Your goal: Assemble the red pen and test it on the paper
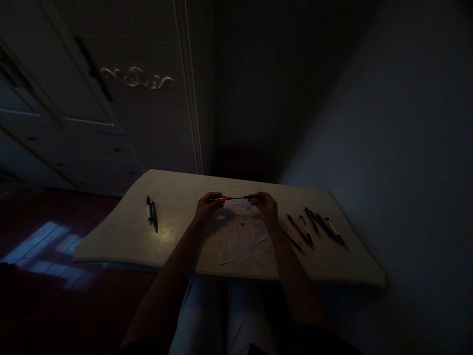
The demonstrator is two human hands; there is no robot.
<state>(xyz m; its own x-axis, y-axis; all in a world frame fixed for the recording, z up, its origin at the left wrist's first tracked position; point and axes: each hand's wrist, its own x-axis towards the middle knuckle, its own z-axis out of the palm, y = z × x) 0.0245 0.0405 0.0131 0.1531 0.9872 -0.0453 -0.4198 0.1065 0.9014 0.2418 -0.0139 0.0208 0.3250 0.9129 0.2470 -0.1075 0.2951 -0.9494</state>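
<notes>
Dimly lit — pen (233,198) ends w/in hands (209,207) (266,207)

The pen (232,198) is red and black, the tabletop (121,241) mottled cream.

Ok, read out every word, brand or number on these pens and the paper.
White paper sheet: dark handwriting, too small and dim to read.
Slim red-and-black pen: no legible print.
Dark pens at right: print too small to read.
Green pen at left: same.

2 bare hands (236,204), dark sleeves (318,342), pale trousers (201,318)
</notes>
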